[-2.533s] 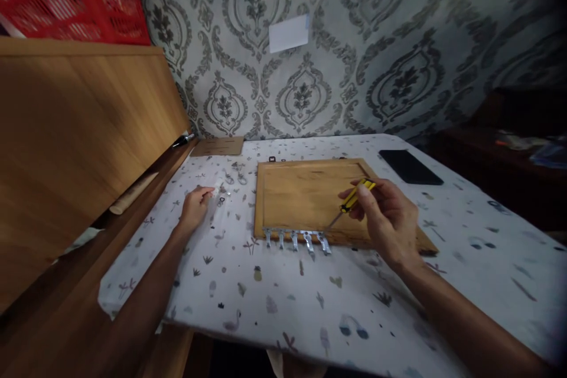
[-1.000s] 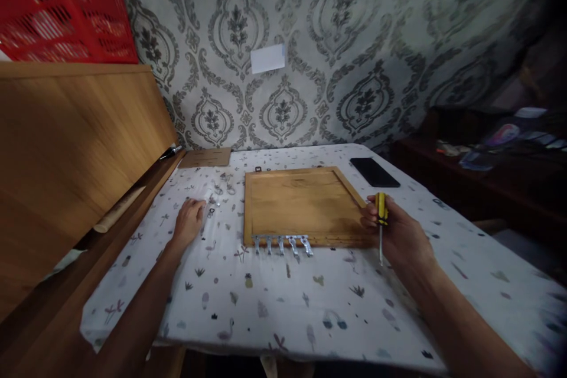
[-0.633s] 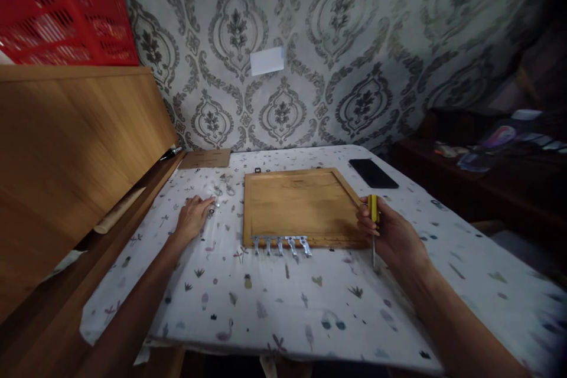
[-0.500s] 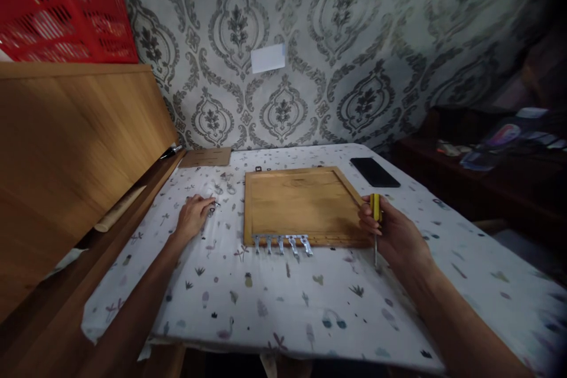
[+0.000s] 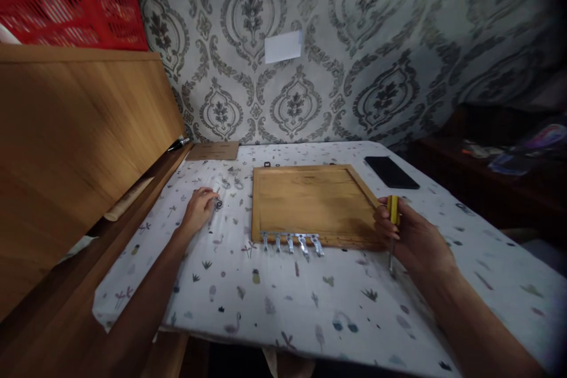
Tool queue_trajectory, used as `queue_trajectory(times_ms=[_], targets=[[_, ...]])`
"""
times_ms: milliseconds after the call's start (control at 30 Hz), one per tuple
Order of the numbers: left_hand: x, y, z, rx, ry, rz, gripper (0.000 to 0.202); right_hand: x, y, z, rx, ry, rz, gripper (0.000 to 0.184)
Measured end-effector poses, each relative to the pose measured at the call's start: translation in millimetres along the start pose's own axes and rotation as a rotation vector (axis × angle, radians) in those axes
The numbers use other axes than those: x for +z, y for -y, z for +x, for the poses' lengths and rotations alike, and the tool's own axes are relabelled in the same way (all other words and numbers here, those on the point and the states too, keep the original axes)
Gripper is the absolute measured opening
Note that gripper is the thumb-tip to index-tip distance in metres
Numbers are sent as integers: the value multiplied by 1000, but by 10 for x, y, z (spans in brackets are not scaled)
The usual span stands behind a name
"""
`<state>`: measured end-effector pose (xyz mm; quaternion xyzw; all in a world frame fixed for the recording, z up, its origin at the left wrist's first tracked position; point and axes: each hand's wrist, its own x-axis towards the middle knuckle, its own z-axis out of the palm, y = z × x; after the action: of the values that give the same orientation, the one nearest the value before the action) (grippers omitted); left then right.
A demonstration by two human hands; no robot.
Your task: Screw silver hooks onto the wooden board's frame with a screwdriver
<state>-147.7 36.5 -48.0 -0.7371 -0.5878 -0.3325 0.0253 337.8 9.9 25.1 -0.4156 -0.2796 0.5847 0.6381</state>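
Observation:
My right hand (image 5: 423, 242) is wrapped round a screwdriver (image 5: 393, 211) with a yellow handle, its metal shaft pointing down beside the right side of a wooden framed board (image 5: 310, 201). Along the board's near edge sits a row of several silver metal clips (image 5: 290, 242), sticking out toward me. Left of the board, my left hand (image 5: 199, 209) rests low over the tablecloth with fingertips pinched together. A small metal ring piece (image 5: 218, 204) lies at those fingertips; what they hold is too small to make out. Just beyond are small clear plastic bags (image 5: 233, 183).
A black phone (image 5: 391, 172) lies at the back right of the patterned tablecloth (image 5: 274, 307). Brown cardboard (image 5: 212, 150) is at the back left. A wooden cabinet (image 5: 84, 130) with a red basket (image 5: 75, 3) on top borders the left. A bottle (image 5: 543, 137) stands far right.
The view has turned slightly left, so everything sits further right. The left hand's fingers have shifted a little at the small metal pieces. The right hand keeps hold of the screwdriver.

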Motion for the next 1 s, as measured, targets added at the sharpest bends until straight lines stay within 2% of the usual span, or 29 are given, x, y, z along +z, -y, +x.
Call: queue_trajectory(times_ms=[133,467,633,767,1000], targets=[[-49,-54,-13,0,-2,-12,27,-2,4,-5,-2,-4,-1,19],[-179,-100,-42,-38,11,-17,23,-2,4,-20,-4,-11,5,15],[-194,-49,-58,-55,22,-19,24,-15,-10,2,-16,-19,8,16],[-183,31,-62,-60,56,-28,16,-3,-1,-10,-13,-25,10,13],[-210,183,-59,-62,164,-76,27,28,19,-39,-12,-30,-1,12]])
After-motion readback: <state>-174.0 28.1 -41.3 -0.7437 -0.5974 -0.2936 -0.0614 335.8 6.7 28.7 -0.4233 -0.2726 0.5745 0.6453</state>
